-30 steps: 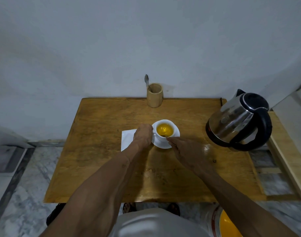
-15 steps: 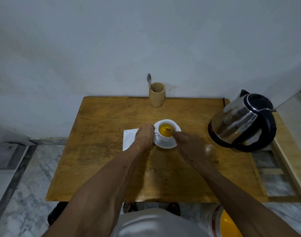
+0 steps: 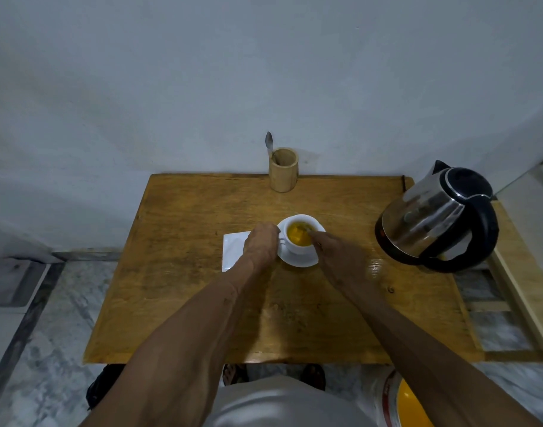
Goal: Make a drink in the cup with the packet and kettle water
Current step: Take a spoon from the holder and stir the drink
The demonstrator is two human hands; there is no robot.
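Note:
A white cup (image 3: 298, 248) holding orange-yellow liquid stands on a white saucer (image 3: 298, 261) in the middle of the wooden table (image 3: 177, 272). My left hand (image 3: 262, 246) grips the cup's handle on its left side. My right hand (image 3: 338, 257) holds a small spoon (image 3: 305, 229) whose tip dips into the liquid; most of the spoon is hidden by my fingers. A white packet (image 3: 232, 251) lies flat on the table, partly under my left wrist. The steel kettle (image 3: 433, 218) with a black handle and lid stands at the table's right edge.
A bamboo holder (image 3: 283, 170) with a second spoon (image 3: 269, 142) stands at the table's back edge against the wall. A wooden frame (image 3: 523, 282) sits to the right of the table. A yellow-and-white container (image 3: 402, 405) is on the floor at lower right.
My right hand moved from the saucer's front edge up to the cup's rim, and the spoon now sits in the liquid. My left hand stayed at the handle.

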